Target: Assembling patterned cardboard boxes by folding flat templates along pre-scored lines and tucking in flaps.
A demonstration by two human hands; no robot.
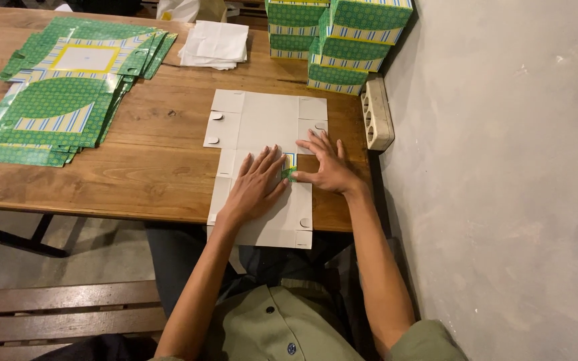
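Note:
A flat die-cut cardboard box blank (262, 127) lies plain grey side up on the wooden table (148, 167), its near end hanging over the table's front edge. My left hand (255, 187) presses flat on the blank's middle with fingers spread. My right hand (327, 164) rests beside it on the blank's right side, fingers spread, thumb pushing at a small folded flap (290, 167) that shows the green and striped printed side. The two hands nearly touch at that flap.
A fanned stack of flat green printed blanks (61, 107) covers the table's left. White sheets (215, 43) lie at the back. Assembled green boxes (342, 37) are stacked at the back right, beside a cream power strip (376, 113) along a grey wall. A wooden bench (55, 314) stands below.

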